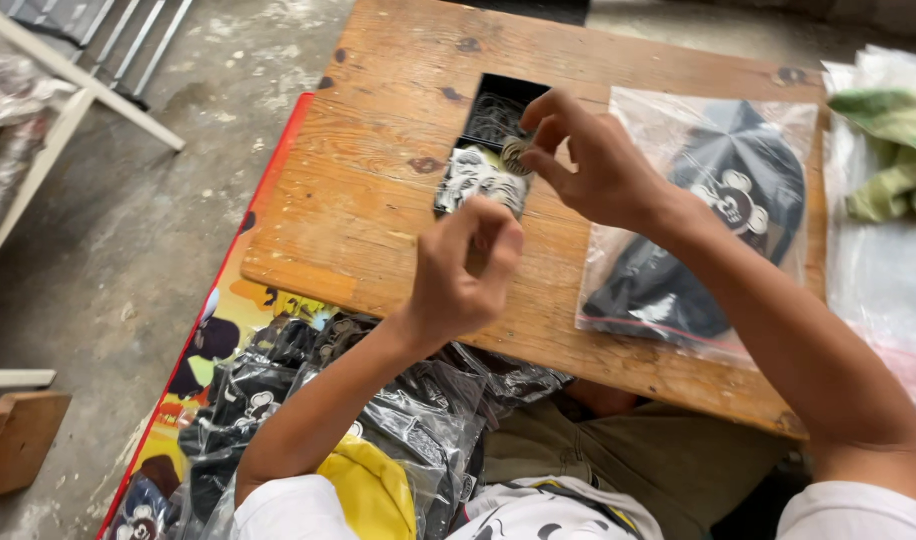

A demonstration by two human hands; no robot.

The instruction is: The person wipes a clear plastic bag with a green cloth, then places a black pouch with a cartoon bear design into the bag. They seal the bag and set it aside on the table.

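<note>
- A low wooden table [378, 190], scuffed and knotted, is the landmark; the person sits at its near edge, both bare arms reaching over it.
- On the table's middle lies a narrow black strip [490, 150] with a white cartoon print at its near end and fine wavy lines at its far end.
- The right hand [598, 165] hovers just past the strip's right side; thumb and forefinger pinch a small round patterned piece [516, 155] over the strip, the other fingers curled loosely above.
- The left hand [463, 270] sits nearer the table's front edge, just below the strip's near end; its fingers are bent in and pressed together toward the thumb. Whether they grip anything I cannot tell.
- On the table's right part rests 1 clear plastic bag [708, 215] holding a dark folded garment with a white skull-like print.
- Beyond the table's right edge lie more clear bags with a green cloth [893, 150] inside.
- Below the table's front-left corner, a heap of bagged dark garments [378, 400] rests on a bright printed mat with a red border [218, 320].
- Left of the table, bare concrete floor [108, 250] and white metal bars [78, 90].
</note>
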